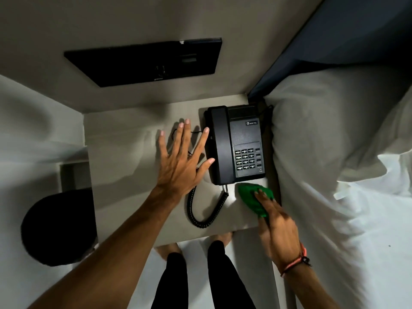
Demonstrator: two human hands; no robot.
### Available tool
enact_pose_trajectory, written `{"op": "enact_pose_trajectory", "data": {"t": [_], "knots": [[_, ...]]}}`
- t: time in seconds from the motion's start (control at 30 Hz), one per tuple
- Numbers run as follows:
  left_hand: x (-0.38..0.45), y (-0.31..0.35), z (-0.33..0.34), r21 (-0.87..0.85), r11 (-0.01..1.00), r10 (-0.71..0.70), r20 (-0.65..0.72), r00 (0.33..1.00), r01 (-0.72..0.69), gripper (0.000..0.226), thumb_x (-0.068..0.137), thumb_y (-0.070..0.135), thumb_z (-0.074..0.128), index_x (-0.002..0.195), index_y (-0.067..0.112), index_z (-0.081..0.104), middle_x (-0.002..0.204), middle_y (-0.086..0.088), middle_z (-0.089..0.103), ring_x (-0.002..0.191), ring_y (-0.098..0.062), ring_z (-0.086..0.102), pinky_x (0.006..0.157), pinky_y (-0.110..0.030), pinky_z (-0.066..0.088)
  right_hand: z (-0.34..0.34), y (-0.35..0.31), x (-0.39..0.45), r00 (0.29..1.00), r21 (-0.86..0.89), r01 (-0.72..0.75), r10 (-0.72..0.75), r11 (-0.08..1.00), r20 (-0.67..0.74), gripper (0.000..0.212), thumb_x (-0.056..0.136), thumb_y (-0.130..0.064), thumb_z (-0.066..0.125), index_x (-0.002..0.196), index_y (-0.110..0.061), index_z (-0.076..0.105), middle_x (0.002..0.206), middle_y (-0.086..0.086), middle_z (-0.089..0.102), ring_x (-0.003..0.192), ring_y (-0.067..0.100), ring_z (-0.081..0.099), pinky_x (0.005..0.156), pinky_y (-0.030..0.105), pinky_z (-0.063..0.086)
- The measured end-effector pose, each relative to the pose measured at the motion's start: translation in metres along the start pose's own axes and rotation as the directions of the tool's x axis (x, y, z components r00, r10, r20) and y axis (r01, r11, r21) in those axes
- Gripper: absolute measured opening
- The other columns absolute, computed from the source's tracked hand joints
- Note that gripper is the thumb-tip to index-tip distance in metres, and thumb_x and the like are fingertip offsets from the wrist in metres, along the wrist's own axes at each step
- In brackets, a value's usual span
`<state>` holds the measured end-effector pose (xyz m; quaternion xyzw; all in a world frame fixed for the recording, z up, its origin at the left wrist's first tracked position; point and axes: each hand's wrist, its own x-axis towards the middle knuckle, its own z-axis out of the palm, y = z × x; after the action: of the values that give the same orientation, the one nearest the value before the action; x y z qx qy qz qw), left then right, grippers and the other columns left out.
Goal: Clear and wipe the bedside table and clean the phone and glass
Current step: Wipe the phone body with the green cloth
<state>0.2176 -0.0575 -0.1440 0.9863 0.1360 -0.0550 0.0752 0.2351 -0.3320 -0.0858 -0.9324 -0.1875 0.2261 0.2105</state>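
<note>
A black desk phone (pixel 237 143) sits at the back right of the pale bedside table (pixel 124 175), handset on its cradle, coiled cord (pixel 200 210) looping toward the front edge. My left hand (pixel 182 159) hovers flat with fingers spread just left of the phone, holding nothing. My right hand (pixel 276 228) presses a green cloth (pixel 254 197) onto the tabletop right in front of the phone's keypad. No glass is visible.
A bed with white pillow and sheets (pixel 334 152) presses against the table's right side. A black round bin (pixel 58 228) stands on the floor at the left. A dark panel (pixel 145 63) hangs on the wall behind. My legs and feet are below the table's front edge.
</note>
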Motion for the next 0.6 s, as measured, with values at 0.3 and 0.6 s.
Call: {"op": "enact_pose_trajectory", "data": {"t": [0.3, 0.6], "knots": [[-0.008, -0.027, 0.009, -0.014, 1.000, -0.014, -0.008, 1.000, 0.014, 0.070, 0.100, 0.063, 0.012, 0.159, 0.026, 0.007, 0.166, -0.019, 0.006, 0.154, -0.035, 0.006, 0.117, -0.066, 0.013, -0.030, -0.115, 0.091, 0.871, 0.239, 0.214, -0.074, 0.947, -0.485, 0.065, 0.080, -0.004, 0.046, 0.146, -0.004, 0.044, 0.154, 0.016, 0.040, 0.145, 0.026, 0.035, 0.118, 0.046, 0.032], [-0.002, -0.017, 0.027, -0.105, 0.993, -0.042, 0.116, 0.992, 0.054, 0.069, 0.093, 0.068, -0.002, 0.155, 0.037, 0.000, 0.167, -0.015, -0.002, 0.153, -0.041, -0.002, 0.114, -0.073, 0.003, 0.031, -0.108, 0.131, 0.898, -0.387, 0.336, -0.416, 0.859, -0.143, 0.069, 0.083, -0.027, 0.044, 0.150, -0.014, 0.039, 0.160, 0.015, 0.030, 0.150, 0.033, 0.021, 0.121, 0.054, 0.019]]}}
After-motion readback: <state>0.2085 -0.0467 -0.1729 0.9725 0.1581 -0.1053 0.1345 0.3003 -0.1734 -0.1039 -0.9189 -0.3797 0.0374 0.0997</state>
